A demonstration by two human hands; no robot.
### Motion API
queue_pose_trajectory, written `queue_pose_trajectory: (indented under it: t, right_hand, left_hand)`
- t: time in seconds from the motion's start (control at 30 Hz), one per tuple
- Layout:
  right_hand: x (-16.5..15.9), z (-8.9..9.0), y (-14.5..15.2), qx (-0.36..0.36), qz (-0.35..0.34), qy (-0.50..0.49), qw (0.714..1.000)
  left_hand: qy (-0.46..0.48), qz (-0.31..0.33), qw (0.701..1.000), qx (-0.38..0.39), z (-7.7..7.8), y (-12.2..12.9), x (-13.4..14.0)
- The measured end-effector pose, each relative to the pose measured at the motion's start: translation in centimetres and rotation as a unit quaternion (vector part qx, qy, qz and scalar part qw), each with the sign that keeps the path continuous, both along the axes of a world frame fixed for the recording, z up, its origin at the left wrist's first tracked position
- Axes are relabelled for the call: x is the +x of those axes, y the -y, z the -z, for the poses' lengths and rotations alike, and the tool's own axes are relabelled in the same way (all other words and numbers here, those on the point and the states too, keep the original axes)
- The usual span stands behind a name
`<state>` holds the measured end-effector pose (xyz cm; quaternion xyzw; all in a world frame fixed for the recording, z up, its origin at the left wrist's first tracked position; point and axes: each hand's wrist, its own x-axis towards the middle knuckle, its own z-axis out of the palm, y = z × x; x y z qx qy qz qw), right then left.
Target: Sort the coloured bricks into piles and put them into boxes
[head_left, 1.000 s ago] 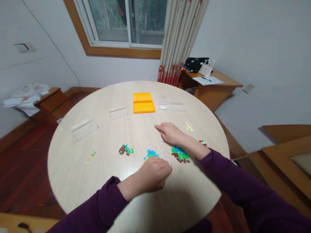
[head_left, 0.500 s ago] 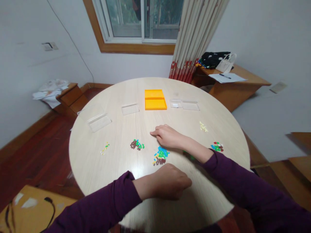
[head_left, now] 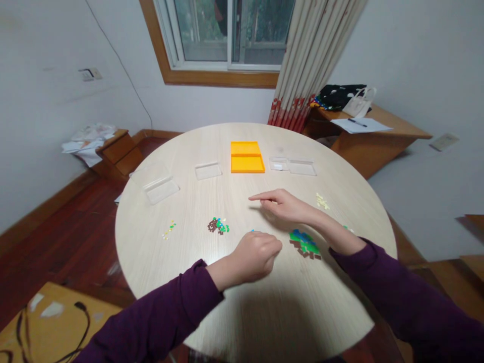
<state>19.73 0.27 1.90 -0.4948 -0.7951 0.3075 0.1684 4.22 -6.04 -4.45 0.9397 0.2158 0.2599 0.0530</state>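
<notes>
My left hand [head_left: 254,256] is closed, its fingers curled under, above the middle of the table. It covers most of a pile of small coloured bricks; a blue bit [head_left: 252,231] peeks out at its top edge. What its fingers hold, if anything, is hidden. Further away, my right hand [head_left: 285,205] hovers palm down with the index finger stretched to the left, and nothing shows in it. Between my hands and to the right lies a heap of blue, green and brown bricks [head_left: 304,245]. Brown and green bricks [head_left: 218,226] are piled left of my left hand.
Small yellow and green pieces [head_left: 170,229] lie at the left, cream pieces [head_left: 322,201] at the right. Along the back stand an open orange case [head_left: 247,164] and clear plastic boxes [head_left: 208,171], [head_left: 162,189]. My right forearm partly hides another pile [head_left: 347,228].
My left hand has moved forward over the middle pile and now covers it. My right hand has shifted right, its index finger straighter. The blue, green and brown heap has come into sight.
</notes>
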Motion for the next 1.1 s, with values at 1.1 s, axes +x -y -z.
queue_pose_trajectory:
  t: [1.1]
  right_hand:
    - [16.1, 3.9, 0.0, 0.105, 0.223, 0.284, 0.927]
  left_hand:
    - [0.384, -0.295, 0.827, -0.284, -3.1, -9.5, -7.2]
